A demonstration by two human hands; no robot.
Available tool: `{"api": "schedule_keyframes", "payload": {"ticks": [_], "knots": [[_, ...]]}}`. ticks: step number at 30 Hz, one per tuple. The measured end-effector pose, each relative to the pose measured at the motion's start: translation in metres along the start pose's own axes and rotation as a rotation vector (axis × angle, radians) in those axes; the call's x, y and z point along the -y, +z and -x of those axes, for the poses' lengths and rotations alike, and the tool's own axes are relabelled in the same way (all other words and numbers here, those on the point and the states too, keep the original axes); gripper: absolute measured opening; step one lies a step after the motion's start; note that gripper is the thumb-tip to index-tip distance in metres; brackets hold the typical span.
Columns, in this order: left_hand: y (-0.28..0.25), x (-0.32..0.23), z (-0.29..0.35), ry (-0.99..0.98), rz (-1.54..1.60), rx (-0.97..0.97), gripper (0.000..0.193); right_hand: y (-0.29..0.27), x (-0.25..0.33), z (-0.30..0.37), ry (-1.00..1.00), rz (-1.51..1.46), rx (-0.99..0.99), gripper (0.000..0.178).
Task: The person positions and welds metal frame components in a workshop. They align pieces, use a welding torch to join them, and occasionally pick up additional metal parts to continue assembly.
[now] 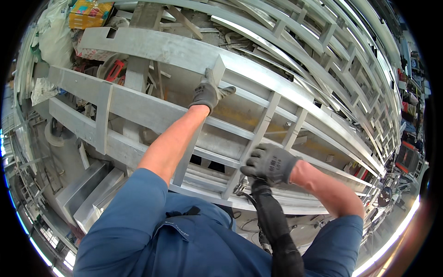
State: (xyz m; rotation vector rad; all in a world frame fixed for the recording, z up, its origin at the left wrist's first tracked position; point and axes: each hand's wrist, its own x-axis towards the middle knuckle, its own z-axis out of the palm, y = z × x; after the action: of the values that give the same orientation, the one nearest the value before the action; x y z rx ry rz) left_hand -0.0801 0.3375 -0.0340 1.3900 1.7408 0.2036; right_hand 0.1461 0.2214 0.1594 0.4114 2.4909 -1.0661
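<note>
My left hand [208, 93], in a grey work glove, grips a silver metal crossbar [218, 69] near its far end. The fingers lie along the bar's left side, and the thumb sticks out to the right. This bar lies across the long rails of a metal frame [170, 51] and runs back toward my body. On the right, my other gloved hand [271, 164] is closed round the upper end of a black-sleeved hand tool [270, 210] with a thick cable-like body. A small lever shows beside it; its working tip is hidden. That hand is close to a fixed crosspiece [260, 127].
More ladder-like metal frames [318, 37] are stacked at the far right. Loose metal offcuts [230, 39] lie behind the frame. At the far left are an orange-yellow box [90, 14], a plastic bag [55, 39] and a red tool [115, 70]. Box-section pieces [85, 184] stand at the near left.
</note>
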Motion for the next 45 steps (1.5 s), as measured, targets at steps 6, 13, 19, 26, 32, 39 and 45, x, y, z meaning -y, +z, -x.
{"api": "schedule_keyframes", "payload": {"ticks": [6, 13, 19, 26, 32, 39, 45], "knots": [[0.004, -0.006, 0.005, -0.009, 0.233, -0.048, 0.124, 0.049, 0.055, 0.083, 0.578, -0.179, -0.344, 0.050], [0.002, -0.004, 0.007, 0.047, -0.046, -0.057, 0.122, 0.094, 0.063, 0.044, 0.983, -0.138, -1.121, 0.059], [-0.006, -0.013, 0.001, -0.028, 0.107, 0.111, 0.119, 0.053, 0.013, -0.014, 0.829, -0.057, -1.349, 0.043], [0.022, 0.018, -0.016, -0.164, 0.649, 0.038, 0.117, 0.057, -0.013, -0.046, 0.749, -0.650, -1.378, 0.042], [0.018, 0.008, 0.000, 0.084, 0.045, -0.160, 0.110, 0.065, -0.036, -0.054, 0.728, -0.878, -1.478, 0.037], [0.039, 0.035, -0.021, -0.102, 0.663, -0.104, 0.105, 0.044, -0.055, -0.067, 0.878, -0.818, -1.347, 0.032], [0.020, 0.015, -0.006, 0.114, 0.006, -0.150, 0.104, 0.037, -0.051, -0.076, 0.909, -1.108, -1.411, 0.025]]}}
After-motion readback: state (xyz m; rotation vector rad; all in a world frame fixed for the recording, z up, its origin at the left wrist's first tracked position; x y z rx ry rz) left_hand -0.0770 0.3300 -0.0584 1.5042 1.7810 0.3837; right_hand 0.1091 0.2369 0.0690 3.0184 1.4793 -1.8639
